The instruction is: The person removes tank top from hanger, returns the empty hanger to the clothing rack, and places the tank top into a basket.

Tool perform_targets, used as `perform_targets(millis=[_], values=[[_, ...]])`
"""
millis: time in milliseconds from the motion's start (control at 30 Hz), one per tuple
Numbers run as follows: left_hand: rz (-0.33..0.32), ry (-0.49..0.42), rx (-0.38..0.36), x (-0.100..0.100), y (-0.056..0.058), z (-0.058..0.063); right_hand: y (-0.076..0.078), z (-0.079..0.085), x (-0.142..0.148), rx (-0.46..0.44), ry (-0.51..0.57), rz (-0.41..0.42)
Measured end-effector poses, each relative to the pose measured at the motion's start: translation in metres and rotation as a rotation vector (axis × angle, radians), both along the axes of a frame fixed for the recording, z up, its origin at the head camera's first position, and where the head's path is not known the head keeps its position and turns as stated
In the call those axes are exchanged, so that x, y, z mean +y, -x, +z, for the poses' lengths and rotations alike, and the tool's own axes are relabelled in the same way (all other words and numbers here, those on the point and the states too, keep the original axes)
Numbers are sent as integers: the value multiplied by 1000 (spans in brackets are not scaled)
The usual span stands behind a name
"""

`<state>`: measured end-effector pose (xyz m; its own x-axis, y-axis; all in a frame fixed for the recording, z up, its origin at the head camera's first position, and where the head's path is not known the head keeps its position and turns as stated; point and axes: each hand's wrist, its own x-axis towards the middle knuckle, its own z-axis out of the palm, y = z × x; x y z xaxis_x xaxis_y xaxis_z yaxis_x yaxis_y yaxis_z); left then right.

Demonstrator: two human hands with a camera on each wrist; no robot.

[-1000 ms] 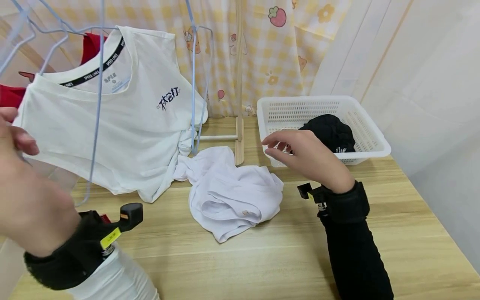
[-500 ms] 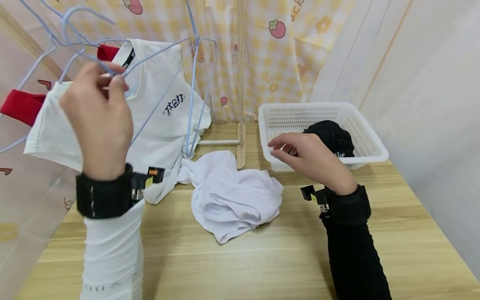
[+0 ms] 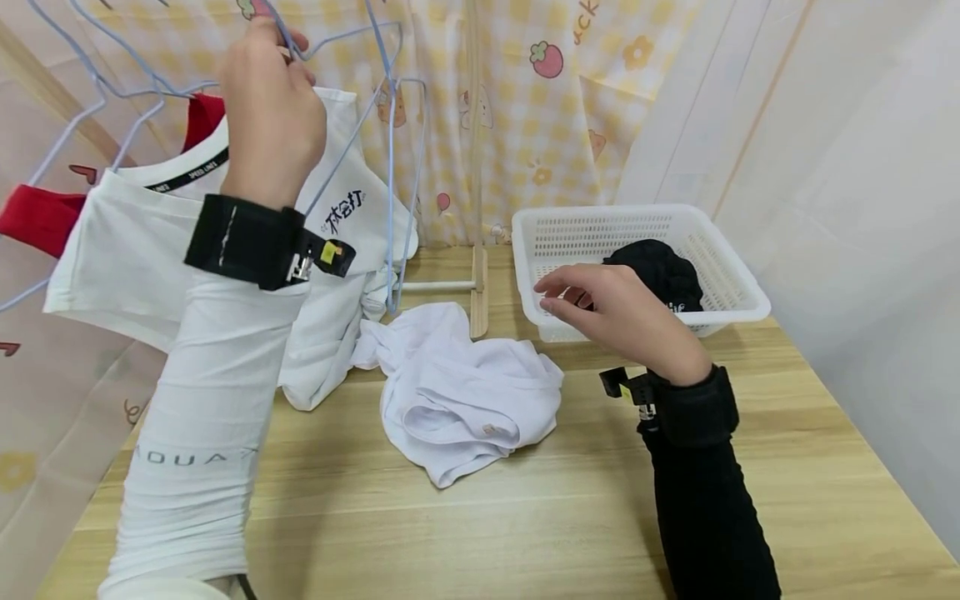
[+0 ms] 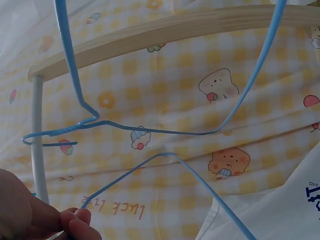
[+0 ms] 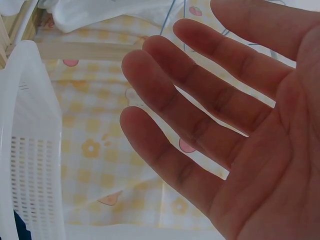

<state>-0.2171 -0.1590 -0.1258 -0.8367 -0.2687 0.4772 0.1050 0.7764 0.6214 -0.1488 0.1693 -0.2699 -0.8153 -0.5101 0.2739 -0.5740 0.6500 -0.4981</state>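
My left hand (image 3: 273,117) is raised at the upper left and pinches a blue wire hanger (image 4: 167,154) by its neck. In the left wrist view, a second blue hanger (image 4: 150,130) hooks over the white rod (image 4: 37,110), just beyond my fingertips. Behind my left forearm hangs a white sleeveless shirt (image 3: 341,258) with dark lettering on the chest. A crumpled white garment (image 3: 465,392) lies on the table. My right hand (image 3: 618,308) hovers in front of the white basket (image 3: 645,212), fingers relaxed and holding nothing.
Black clothing (image 3: 652,262) lies inside the basket. A red garment (image 3: 45,221) hangs behind the white shirt at far left. The rack's wooden foot (image 3: 478,300) stands between the crumpled garment and the basket. A yellow checked curtain (image 3: 555,142) backs the table.
My left hand came in from the left edge with the hanger, then rose up and to the right toward the rack's top. My right hand has stayed nearly in place.
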Motion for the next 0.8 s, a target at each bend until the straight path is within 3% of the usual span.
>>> perform_targets(millis=[200, 367, 533, 800], values=[[-6, -2, -98, -2, 2, 2, 0, 0, 0, 3, -6, -3], [-7, 35, -98, -7, 2, 4, 0, 1, 1, -2, -1, -5], [-47, 107, -143, -9, 5, 8, 1, 2, 1, -10, 0, -6], [-103, 134, -256, -20, 8, 3, 2, 0, 2, 10, -9, -3]])
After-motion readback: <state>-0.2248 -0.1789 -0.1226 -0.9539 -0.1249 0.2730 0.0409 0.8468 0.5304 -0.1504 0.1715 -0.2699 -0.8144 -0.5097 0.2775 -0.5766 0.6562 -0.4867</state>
